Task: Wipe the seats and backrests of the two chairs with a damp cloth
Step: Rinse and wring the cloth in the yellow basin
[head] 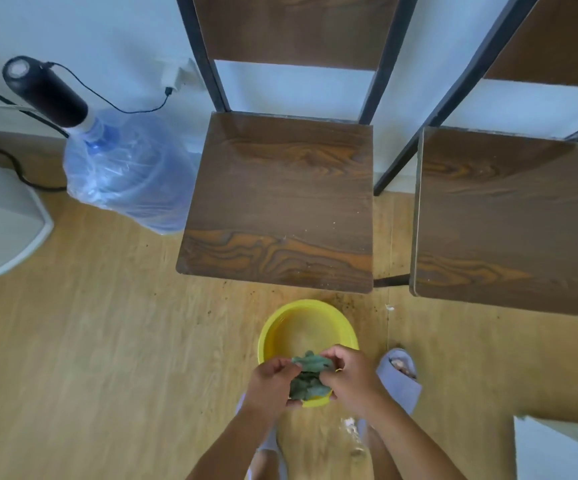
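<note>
Two brown wood-grain chairs with dark metal frames stand side by side against a pale wall. The left chair's seat (277, 202) is straight ahead and its backrest (294, 26) rises above it. The right chair's seat (509, 220) reaches the right edge, under its backrest (557, 36). A yellow basin (301, 330) sits on the floor in front of the left chair. Over the basin's near rim, my left hand (272, 384) and my right hand (351, 377) both grip a crumpled green cloth (308, 377).
A blue water jug (128, 181) with a black pump top (45, 91) and cable stands left of the left chair. A white appliance (0, 233) is at the far left. A white object (557, 448) fills the bottom right corner. Grey slippers (400, 379) on my feet.
</note>
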